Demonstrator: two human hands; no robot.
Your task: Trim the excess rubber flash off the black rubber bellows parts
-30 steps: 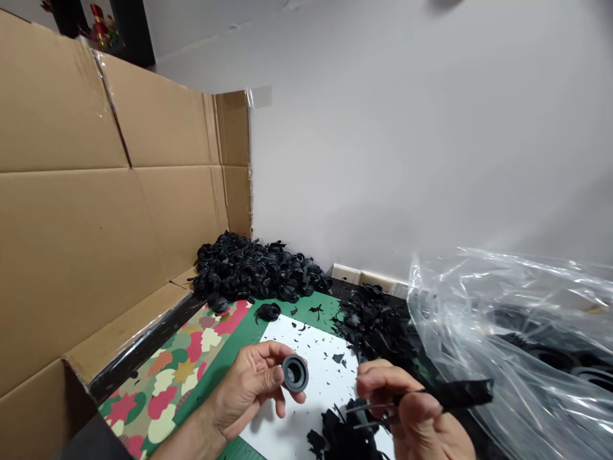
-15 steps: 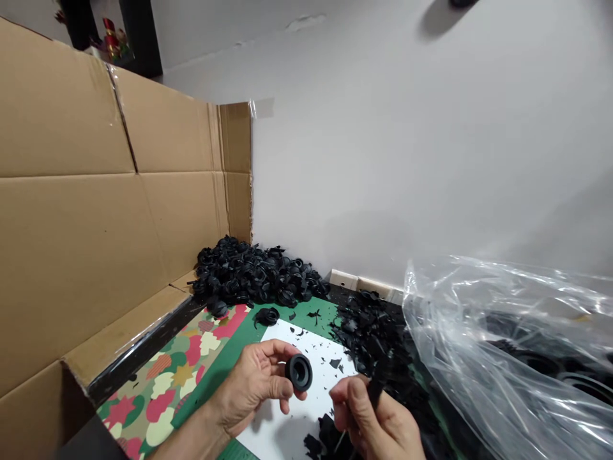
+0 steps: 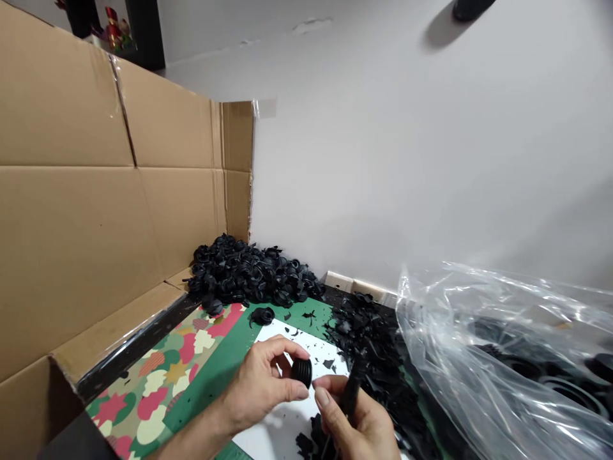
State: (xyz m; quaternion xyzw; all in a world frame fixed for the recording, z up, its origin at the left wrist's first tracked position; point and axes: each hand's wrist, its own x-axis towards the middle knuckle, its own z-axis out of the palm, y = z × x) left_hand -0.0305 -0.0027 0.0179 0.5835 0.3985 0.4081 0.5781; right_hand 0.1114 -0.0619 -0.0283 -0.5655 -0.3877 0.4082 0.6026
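Observation:
My left hand pinches a black ribbed rubber bushing between thumb and fingertips, its grooved side facing me. Close to its right, my right hand has its fingers wrapped round a slim black-handled tool; the working end is mostly hidden below the hand. Thumb and forefinger of that hand come up to the bushing's edge, though whether they touch it I cannot tell. Beneath both hands lies a white sheet sprinkled with black scraps. A single trimmed-looking black piece rests just beyond the sheet.
Many black ribbed pieces are heaped against the wall. Black rubber shavings pile up on the right, beside a clear plastic bag of black parts. A cardboard wall stands left, near patterned paper on a green mat.
My left hand has turned the bushing from its open end to its ribbed side. My right hand, with the tool, has moved left, closer to it.

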